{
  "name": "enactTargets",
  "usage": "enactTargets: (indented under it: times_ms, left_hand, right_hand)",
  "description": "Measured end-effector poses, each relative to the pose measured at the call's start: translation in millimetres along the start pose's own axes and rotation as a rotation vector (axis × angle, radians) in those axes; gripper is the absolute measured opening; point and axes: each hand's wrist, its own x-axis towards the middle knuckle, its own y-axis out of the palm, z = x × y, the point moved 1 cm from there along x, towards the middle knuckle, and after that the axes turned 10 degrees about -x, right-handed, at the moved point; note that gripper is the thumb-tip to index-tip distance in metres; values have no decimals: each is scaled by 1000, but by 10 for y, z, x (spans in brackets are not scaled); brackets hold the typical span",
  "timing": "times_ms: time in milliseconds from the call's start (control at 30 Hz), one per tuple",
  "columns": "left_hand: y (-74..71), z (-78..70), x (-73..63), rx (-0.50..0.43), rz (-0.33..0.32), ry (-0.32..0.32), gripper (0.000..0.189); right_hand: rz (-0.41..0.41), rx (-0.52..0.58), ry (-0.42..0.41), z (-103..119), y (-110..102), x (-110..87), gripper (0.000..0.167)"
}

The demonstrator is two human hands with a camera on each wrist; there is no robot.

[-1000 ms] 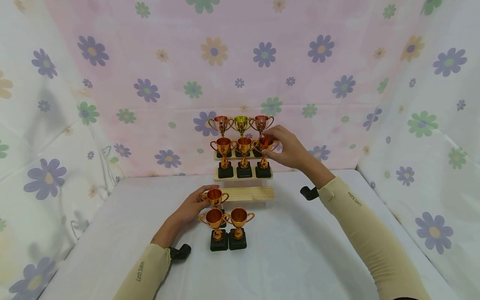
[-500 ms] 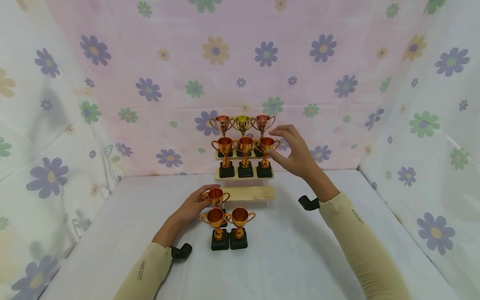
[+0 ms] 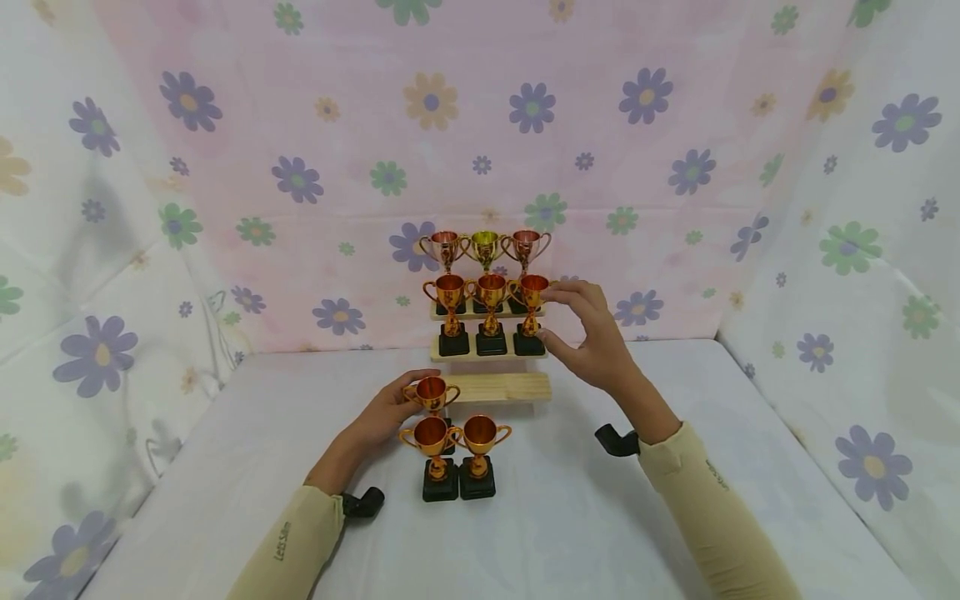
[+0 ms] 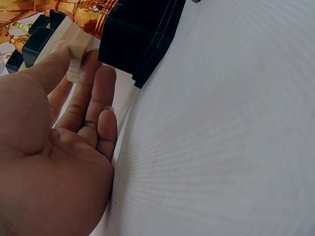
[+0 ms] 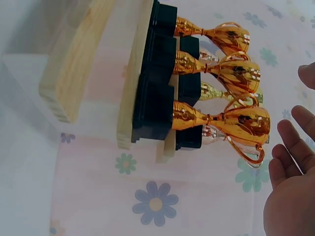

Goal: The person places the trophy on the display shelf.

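Observation:
A stepped display stand with wooden shelves holds two rows of small trophies; its lowest shelf is bare. On the middle shelf stand three orange-gold trophies, the rightmost trophy nearest my right hand. That hand's fingers are spread and hold nothing; in the right wrist view a gap separates the hand from the trophy's cup. My left hand grips the lowest shelf's left end, thumb and fingers about the wood in the left wrist view. A trophy's black base is close by.
In front of the stand, an orange-gold trophy stands by my left hand, with two more trophies before it on the white tabletop. The top shelf bears two reddish trophies and a yellow-gold trophy. Flowered cloth hangs behind.
My right hand has let go of the rightmost middle-shelf trophy, drawn back right, and lowered slightly beside it. The left hand keeps its place.

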Motion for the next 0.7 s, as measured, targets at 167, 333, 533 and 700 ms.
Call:
enactTargets:
  times_ms: [167, 333, 533, 700]
  left_hand:
    - [-14, 20, 18, -3, 8, 5, 54]
    - [-28, 30, 28, -9, 8, 4, 55]
    - [-20, 18, 23, -14, 3, -1, 54]
    - [-15, 22, 25, -16, -5, -11, 54]
  right_hand:
    - [18, 13, -10, 77, 41, -110, 47]
    - [45, 29, -31, 133, 87, -177, 48]
    - [101, 56, -39, 185, 156, -256, 48]
    - [150, 99, -58, 234, 220, -296, 47]
